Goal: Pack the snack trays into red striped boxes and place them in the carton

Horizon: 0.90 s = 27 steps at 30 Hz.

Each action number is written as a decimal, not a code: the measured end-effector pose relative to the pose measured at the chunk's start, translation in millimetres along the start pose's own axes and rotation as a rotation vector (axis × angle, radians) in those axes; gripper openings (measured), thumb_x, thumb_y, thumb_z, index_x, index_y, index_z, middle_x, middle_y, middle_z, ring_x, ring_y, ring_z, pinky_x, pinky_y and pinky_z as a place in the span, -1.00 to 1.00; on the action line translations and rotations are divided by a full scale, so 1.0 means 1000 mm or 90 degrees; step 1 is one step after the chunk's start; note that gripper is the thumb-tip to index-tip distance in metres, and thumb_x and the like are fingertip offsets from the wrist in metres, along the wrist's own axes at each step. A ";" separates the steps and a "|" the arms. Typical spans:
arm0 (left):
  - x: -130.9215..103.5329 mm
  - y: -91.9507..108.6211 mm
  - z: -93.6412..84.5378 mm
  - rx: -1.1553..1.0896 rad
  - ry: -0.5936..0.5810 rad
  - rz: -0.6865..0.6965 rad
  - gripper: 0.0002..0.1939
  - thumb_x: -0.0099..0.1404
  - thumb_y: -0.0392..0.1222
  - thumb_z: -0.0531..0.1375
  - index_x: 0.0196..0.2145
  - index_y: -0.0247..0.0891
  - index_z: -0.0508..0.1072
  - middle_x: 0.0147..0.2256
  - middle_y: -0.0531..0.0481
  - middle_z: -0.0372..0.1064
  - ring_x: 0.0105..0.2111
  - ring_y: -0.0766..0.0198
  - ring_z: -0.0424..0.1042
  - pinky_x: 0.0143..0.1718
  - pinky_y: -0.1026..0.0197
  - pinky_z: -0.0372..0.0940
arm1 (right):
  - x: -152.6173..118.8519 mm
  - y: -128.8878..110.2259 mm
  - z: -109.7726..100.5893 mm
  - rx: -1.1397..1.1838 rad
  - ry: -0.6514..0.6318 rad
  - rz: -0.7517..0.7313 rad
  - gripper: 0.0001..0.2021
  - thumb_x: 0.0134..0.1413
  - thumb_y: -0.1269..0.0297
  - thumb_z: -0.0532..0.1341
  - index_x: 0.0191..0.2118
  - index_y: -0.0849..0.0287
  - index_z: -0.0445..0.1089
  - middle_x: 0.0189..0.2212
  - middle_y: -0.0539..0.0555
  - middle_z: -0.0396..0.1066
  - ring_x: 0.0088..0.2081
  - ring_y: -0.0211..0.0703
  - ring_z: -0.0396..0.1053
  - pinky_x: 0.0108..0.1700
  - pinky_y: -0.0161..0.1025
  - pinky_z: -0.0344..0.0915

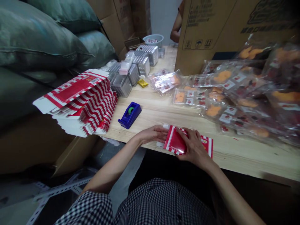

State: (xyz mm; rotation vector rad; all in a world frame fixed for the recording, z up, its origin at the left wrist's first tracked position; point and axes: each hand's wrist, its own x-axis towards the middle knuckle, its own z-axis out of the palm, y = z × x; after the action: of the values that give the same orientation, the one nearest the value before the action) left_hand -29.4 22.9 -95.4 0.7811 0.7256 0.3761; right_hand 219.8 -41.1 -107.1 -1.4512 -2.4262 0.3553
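Observation:
A red carton (173, 141) with white stripes along its edges lies at the table's front edge, before my body. My right hand (193, 145) grips it from above, its fingers spread across the top and the thumb toward the near edge. At the carton's left end, my left hand (156, 134) has its fingers stretched out against the end beside white flaps (160, 144). What lies inside the carton is hidden. Left of my hands on the table stands a blue tape dispenser (130, 115) with a green core.
A tall stack of flat red-and-white cartons (89, 103) stands at left. Behind it are rows of clear plastic cases (131, 72) and a yellow packet (142, 83). Clear packs with orange pieces (225, 93) pile up at right before a large cardboard box (211, 37). Another person's arm (176, 28) shows behind.

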 end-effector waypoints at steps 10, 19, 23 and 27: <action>-0.010 0.015 0.066 0.218 0.432 0.497 -0.68 0.36 -0.13 0.22 0.04 -0.23 0.47 0.17 -0.18 0.38 0.20 0.08 0.32 0.25 0.09 0.17 | 0.007 -0.008 -0.044 0.073 0.219 0.175 0.11 -0.01 -0.02 0.38 0.49 -0.06 -0.34 0.19 0.29 0.09 0.22 0.34 0.17 0.22 0.29 0.19; 0.024 0.023 0.099 0.226 0.243 0.576 -0.51 0.43 -0.10 0.17 0.26 -0.18 0.24 0.18 -0.16 0.37 0.16 0.07 0.39 0.21 0.04 0.29 | 0.012 -0.040 -0.029 0.269 0.589 0.245 0.10 0.01 0.09 0.42 0.49 -0.07 -0.32 0.26 0.26 -0.01 0.28 0.24 0.11 0.26 0.29 0.14; 0.030 0.030 0.079 0.285 0.146 0.564 -0.36 0.44 -0.13 0.15 0.39 -0.08 0.03 0.16 -0.16 0.39 0.10 0.11 0.45 0.15 0.04 0.34 | -0.003 -0.007 -0.043 0.392 0.610 0.173 -0.29 0.23 0.19 0.28 0.42 -0.15 0.02 0.22 0.17 0.20 0.23 0.09 0.24 0.27 0.21 0.19; 0.035 0.022 0.071 0.381 0.251 0.697 -0.31 0.41 -0.22 0.20 0.37 0.01 -0.01 0.23 -0.21 0.25 0.04 0.17 0.48 0.00 0.10 0.44 | -0.006 0.010 -0.058 0.468 0.583 0.086 -0.57 0.30 0.32 0.21 0.24 -0.11 0.34 0.10 0.15 0.33 0.13 -0.03 0.33 0.13 0.01 0.37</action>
State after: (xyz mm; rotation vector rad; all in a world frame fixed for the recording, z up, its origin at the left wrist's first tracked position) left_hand 44.3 21.5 -59.5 1.6869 0.7263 1.3669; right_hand 252.1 -38.0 -57.1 -1.0785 -1.2759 0.4233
